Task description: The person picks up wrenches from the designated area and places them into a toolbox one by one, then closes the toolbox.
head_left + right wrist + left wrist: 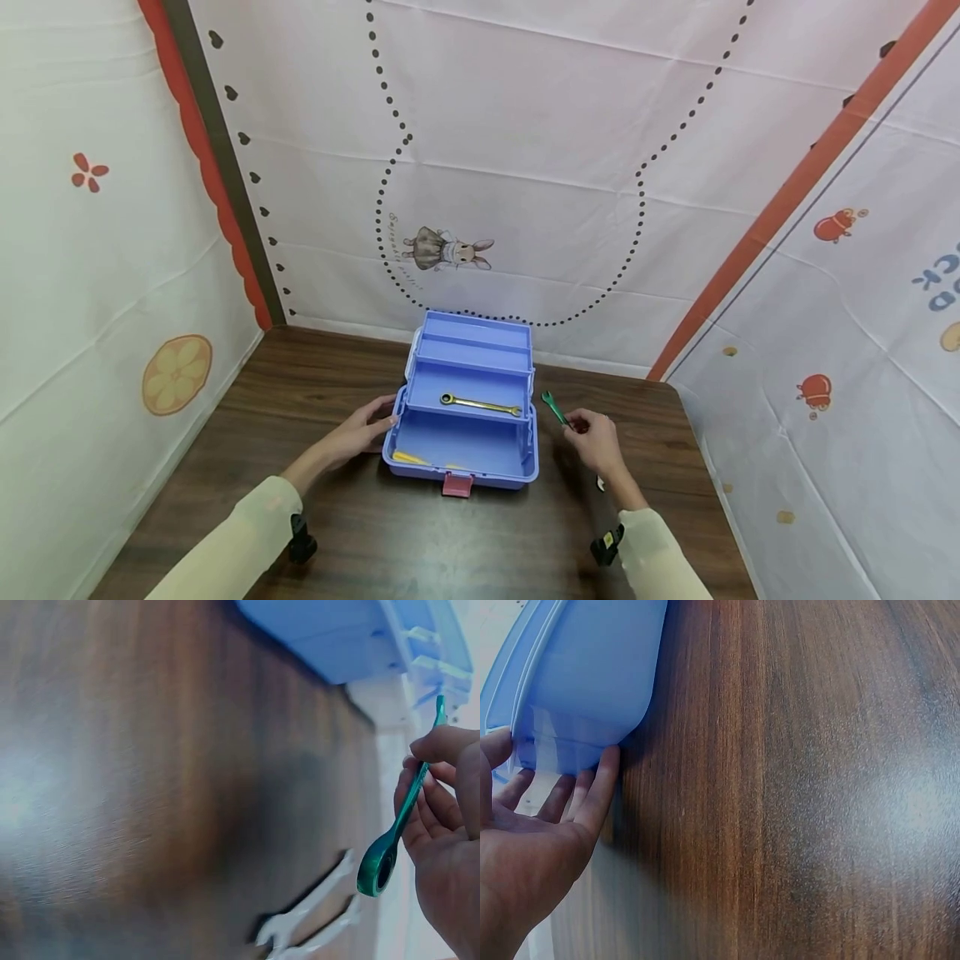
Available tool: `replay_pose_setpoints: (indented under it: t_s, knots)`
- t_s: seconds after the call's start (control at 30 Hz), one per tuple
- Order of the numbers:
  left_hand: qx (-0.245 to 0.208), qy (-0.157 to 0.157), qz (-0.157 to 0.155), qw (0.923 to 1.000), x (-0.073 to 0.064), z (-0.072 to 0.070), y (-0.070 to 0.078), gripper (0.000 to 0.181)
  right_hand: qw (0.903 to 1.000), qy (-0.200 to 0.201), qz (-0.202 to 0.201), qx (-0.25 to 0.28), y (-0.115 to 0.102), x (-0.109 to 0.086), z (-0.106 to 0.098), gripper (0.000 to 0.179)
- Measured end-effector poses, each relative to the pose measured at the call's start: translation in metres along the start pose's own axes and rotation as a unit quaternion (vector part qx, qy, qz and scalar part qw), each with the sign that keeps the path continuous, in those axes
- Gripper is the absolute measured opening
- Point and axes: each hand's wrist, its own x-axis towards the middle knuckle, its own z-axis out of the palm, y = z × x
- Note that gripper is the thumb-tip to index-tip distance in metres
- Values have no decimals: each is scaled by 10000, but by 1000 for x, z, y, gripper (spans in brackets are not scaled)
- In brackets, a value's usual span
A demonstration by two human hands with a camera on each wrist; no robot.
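A blue toolbox point(465, 480) stands with its lid and tray raised. My left hand point(365, 431) holds its left side, thumb at the rim and fingers against the outer wall point(592, 667). To the right of the box, my right hand point(597, 442) pinches a green combination wrench point(553, 407) between thumb and fingers. Its ring end point(379, 866) sticks out below the hand in the right wrist view. A gold wrench point(480, 405) lies in the raised tray. Yellow pieces point(408, 458) lie in the bottom compartment, partly hidden by the front wall.
Silver-white wrenches point(307, 915) lie on the wooden table point(450, 550) near my right wrist; the head view shows only a bit of them. A pink latch point(457, 484) hangs at the box's front. Printed cloth walls point(525, 192) close in the back and both sides.
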Motion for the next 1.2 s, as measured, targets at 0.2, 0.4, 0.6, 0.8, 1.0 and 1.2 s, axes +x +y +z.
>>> replay_pose_setpoints:
  t_s: [0.2,0.4,0.6,0.8,1.0,1.2]
  knots:
    - [26,-10,7,10000,0,0,2,68,9991,-299,-303,-20,-26,6,-9,11]
    - [47,-19,32,10000,1,0,1,67,9971,-583,-494,6,-49,16,-5,11]
    - [73,13,21,10000,2,-1,0,67,9947,-744,-713,-26,-67,29,6,11]
    - [117,62,-8,9999,0,1,1,66,9904,-785,-1137,-83,-78,39,18,14]
    - [77,55,19,10000,-1,2,2,66,9831,-867,-1592,-253,-87,46,30,15]
    - [63,60,27,10000,-1,2,3,66,9765,-955,-1881,-439,-98,52,41,15]
